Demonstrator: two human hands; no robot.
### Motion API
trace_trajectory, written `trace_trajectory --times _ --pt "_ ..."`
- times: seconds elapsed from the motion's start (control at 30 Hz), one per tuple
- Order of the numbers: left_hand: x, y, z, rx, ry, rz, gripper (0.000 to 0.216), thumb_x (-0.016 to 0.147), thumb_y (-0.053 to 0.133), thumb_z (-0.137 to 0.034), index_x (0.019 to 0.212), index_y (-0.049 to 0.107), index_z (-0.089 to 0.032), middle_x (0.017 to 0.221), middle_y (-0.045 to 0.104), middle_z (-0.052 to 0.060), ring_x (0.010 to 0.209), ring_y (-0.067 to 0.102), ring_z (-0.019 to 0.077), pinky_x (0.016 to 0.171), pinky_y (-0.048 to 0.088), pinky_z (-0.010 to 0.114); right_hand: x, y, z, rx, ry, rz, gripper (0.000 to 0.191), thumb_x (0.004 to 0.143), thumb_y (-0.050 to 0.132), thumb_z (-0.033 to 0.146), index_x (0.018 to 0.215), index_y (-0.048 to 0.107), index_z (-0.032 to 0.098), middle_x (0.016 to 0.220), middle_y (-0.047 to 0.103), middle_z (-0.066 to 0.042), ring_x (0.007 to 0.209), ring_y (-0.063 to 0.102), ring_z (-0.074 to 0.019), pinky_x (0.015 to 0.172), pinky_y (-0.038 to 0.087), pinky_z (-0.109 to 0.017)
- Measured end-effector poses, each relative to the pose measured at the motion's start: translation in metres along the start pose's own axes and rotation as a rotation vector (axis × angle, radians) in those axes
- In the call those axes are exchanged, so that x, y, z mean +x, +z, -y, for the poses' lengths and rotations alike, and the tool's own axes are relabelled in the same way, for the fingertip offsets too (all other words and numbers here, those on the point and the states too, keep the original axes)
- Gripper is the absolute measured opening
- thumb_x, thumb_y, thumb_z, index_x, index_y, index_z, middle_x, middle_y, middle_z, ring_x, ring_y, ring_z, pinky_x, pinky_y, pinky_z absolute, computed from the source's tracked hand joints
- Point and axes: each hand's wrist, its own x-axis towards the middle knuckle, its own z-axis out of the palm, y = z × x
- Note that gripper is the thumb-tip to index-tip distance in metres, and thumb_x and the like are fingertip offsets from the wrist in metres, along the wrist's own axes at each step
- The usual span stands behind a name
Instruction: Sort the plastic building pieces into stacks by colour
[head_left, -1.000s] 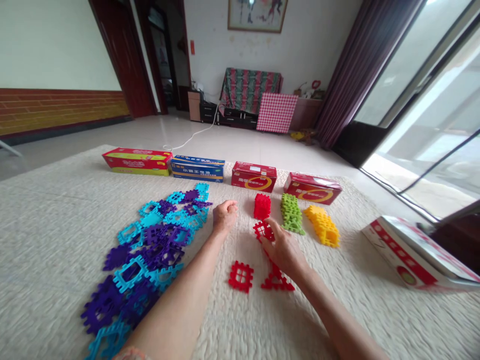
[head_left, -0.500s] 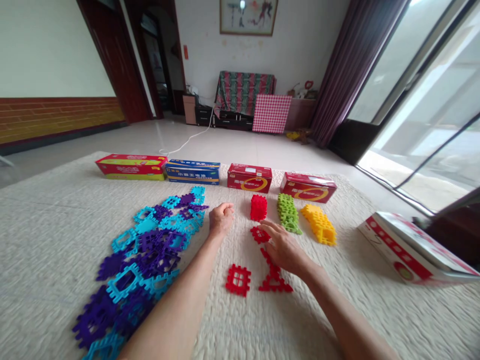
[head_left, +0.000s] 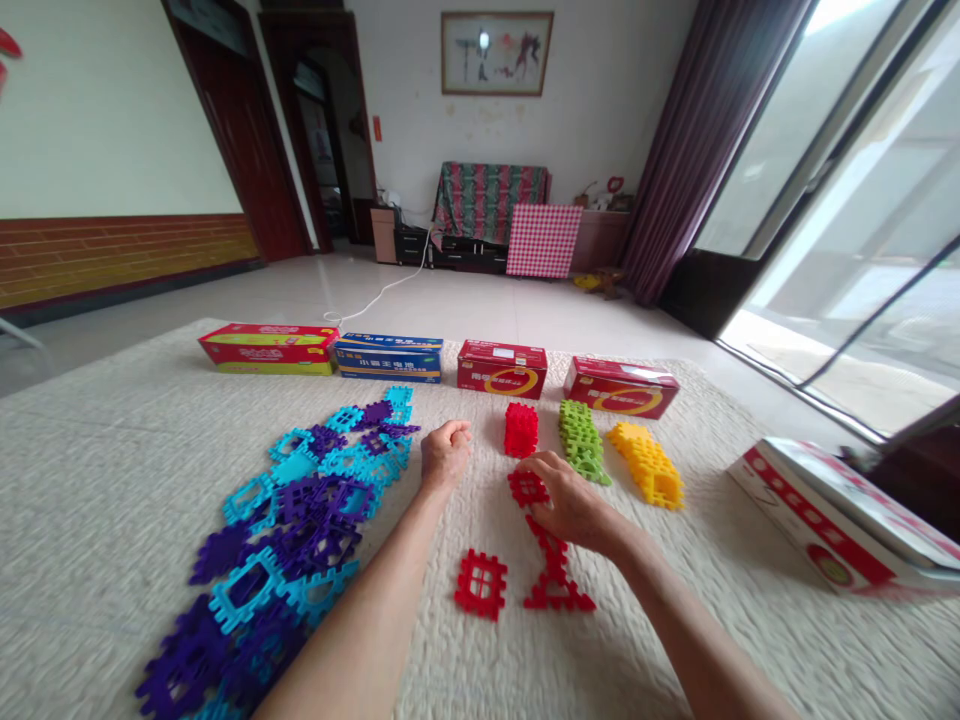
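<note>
Your left hand rests on the cream rug, clenched in a fist. Your right hand lies palm down with its fingertips on a red tile; I cannot tell whether it grips the tile. Just beyond your hands stands a red block stack. Left of the fist sprawls a purple-and-blue pile.

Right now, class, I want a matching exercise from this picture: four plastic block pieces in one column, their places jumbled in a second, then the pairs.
1 red block stack
2 green block row
3 yellow block row
4 flat red square tile

A middle of the three built pieces
B lying flat, nearest the viewer
C rightmost of the three
D leftmost of the three

Pairs: 1-D, 2-A, 3-C, 4-B
</note>
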Motion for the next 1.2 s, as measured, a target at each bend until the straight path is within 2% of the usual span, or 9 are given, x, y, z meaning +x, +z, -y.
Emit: trace_trajectory --times 0.2,0.33,0.43,0.7,0.93,1.1,1.2 --pt "0.000 -0.001 -0.002 0.003 -0.006 0.003 0.033 0.078 0.042 -0.011 0.092 0.072 -0.014 0.077 0.072 0.004 0.053 0.061 0.0099 0.050 0.046 0.019 -0.003 -0.001 -0.002 0.021 -0.019 -0.013 0.041 0.066 0.057 0.007 0.104 0.061 0.021 0.100 0.062 -0.006 0.092 0.059 -0.0189 0.083 0.050 -0.035" --pt "-0.001 -0.001 -0.002 0.001 0.013 0.005 0.032 0.079 0.042 -0.011 0.092 0.071 -0.014 0.077 0.072 0.003 0.053 0.061 0.0097 0.051 0.045 0.018 0.006 0.004 -0.003 -0.081 -0.060 -0.209 0.038 0.077 0.062 0.019 0.114 0.058 0.019 0.110 0.060 -0.010 0.100 0.057 -0.0233 0.087 0.047 -0.039" --pt "-0.001 0.000 -0.001 -0.011 0.013 0.008 0.033 0.079 0.041 -0.011 0.093 0.071 -0.014 0.077 0.072 0.004 0.053 0.061 0.0097 0.051 0.045 0.018 0.016 0.010 -0.006 -0.211 -0.045 -0.329 0.039 0.079 0.063 0.021 0.117 0.057 0.018 0.116 0.059 -0.013 0.105 0.054 -0.0269 0.088 0.045 -0.043" --pt "0.001 0.002 0.004 0.005 0.026 0.006 0.033 0.079 0.042 -0.011 0.094 0.071 -0.015 0.077 0.072 0.004 0.054 0.062 0.0107 0.051 0.046 0.019 0.023 0.025 -0.018 -0.299 -0.004 -0.405 0.041 0.081 0.059 0.022 0.121 0.055 0.018 0.125 0.055 -0.013 0.111 0.049 -0.0292 0.091 0.043 -0.044" --pt "-0.001 -0.001 0.002 0.015 0.033 0.007 0.034 0.078 0.043 -0.011 0.094 0.072 -0.015 0.078 0.072 0.004 0.058 0.064 0.0113 0.054 0.047 0.020 0.015 0.016 -0.006 -0.190 -0.045 -0.422 0.034 0.083 0.055 0.022 0.117 0.057 0.020 0.121 0.056 -0.012 0.110 0.050 -0.0273 0.092 0.042 -0.043" --pt "0.000 -0.002 0.003 0.005 0.062 0.003 0.033 0.079 0.042 -0.012 0.097 0.071 -0.015 0.079 0.072 0.003 0.056 0.062 0.0099 0.055 0.048 0.019 -0.004 0.010 0.019 -0.094 -0.021 -0.307 0.024 0.081 0.055 0.018 0.103 0.062 0.020 0.109 0.063 -0.009 0.100 0.055 -0.0249 0.090 0.042 -0.042" --pt "0.000 -0.003 0.005 0.081 0.120 0.015 0.035 0.081 0.041 -0.011 0.100 0.070 -0.015 0.083 0.073 0.003 0.063 0.065 0.0110 0.063 0.052 0.021 -0.020 0.011 0.042 -0.018 -0.055 -0.244 0.017 0.080 0.054 0.015 0.093 0.063 0.020 0.105 0.065 -0.008 0.098 0.057 -0.0227 0.090 0.042 -0.041"
